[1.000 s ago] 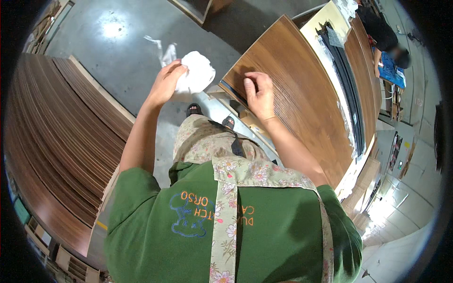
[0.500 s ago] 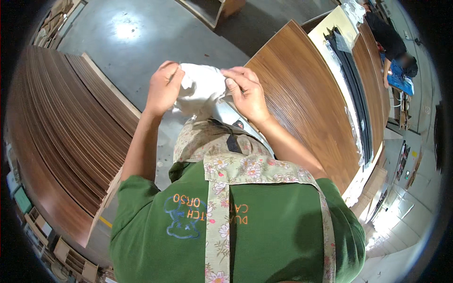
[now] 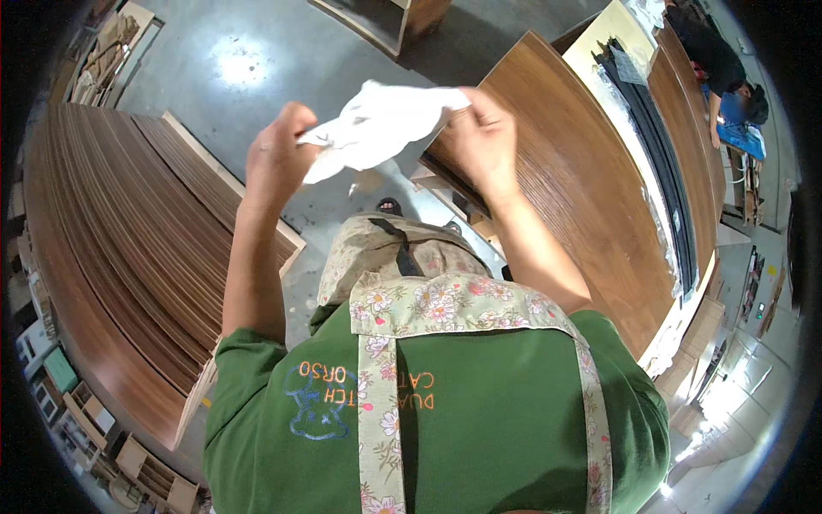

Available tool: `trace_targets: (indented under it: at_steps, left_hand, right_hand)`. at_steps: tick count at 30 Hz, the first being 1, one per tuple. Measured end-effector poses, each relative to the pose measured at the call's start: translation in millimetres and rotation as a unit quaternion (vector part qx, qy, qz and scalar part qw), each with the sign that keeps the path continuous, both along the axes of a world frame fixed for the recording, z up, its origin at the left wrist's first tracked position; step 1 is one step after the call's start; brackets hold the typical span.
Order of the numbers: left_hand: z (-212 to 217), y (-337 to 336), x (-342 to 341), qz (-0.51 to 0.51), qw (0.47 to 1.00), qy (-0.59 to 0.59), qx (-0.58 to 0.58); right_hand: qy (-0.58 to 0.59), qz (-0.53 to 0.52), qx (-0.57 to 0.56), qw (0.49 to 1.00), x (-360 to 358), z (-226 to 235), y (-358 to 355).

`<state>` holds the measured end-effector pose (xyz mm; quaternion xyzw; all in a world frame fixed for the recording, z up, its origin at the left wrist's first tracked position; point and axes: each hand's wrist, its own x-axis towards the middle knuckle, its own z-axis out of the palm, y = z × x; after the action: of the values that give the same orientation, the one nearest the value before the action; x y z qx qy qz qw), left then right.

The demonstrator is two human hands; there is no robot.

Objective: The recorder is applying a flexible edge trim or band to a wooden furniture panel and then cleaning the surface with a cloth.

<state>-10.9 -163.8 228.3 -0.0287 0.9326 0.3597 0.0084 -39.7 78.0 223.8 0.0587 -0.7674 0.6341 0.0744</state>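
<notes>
At far left, a stack of long dark-brown wood-veneer boards (image 3: 111, 257) lies fanned across the grey concrete floor (image 3: 257, 51), edges stepped one over the next.

The left hand (image 3: 278, 158) is raised in front of the chest, fingers curled closed, pinching the left end of a crumpled white cloth (image 3: 372, 128). The cloth is held in the air between both hands, above the floor and just left of the panel edge, touching neither.

The right hand (image 3: 484, 137) grips the right end of the cloth, fingers folded over it, knuckles upward. Both forearms rise from a green short-sleeved shirt covered by a floral-trimmed apron (image 3: 445, 308).

To the right of the hands, a wide brown wood-grain panel (image 3: 582, 188) lies flat. Beyond it, a bundle of long black strips (image 3: 651, 146) rests on a pale surface. At far right, another person in dark clothing (image 3: 715, 60) bends over a blue object (image 3: 741, 137).
</notes>
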Motion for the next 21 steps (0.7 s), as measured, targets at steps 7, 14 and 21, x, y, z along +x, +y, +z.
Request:
trace_targets:
  at_steps: [7,14,21]
  left_hand:
    - [11,41,-22,-0.133,0.959,0.199,0.153]
    - [-6,51,-42,-0.208,0.897,-0.133,0.367]
    - [-37,45,-53,-0.235,0.894,-0.209,0.320]
  right_hand:
    - [-0.062,0.164,0.002,0.985,-2,30,-15]
    - [-0.181,0.146,-0.258,0.938,-21,39,23]
    - [-0.219,0.170,-0.045,0.960,31,-6,42]
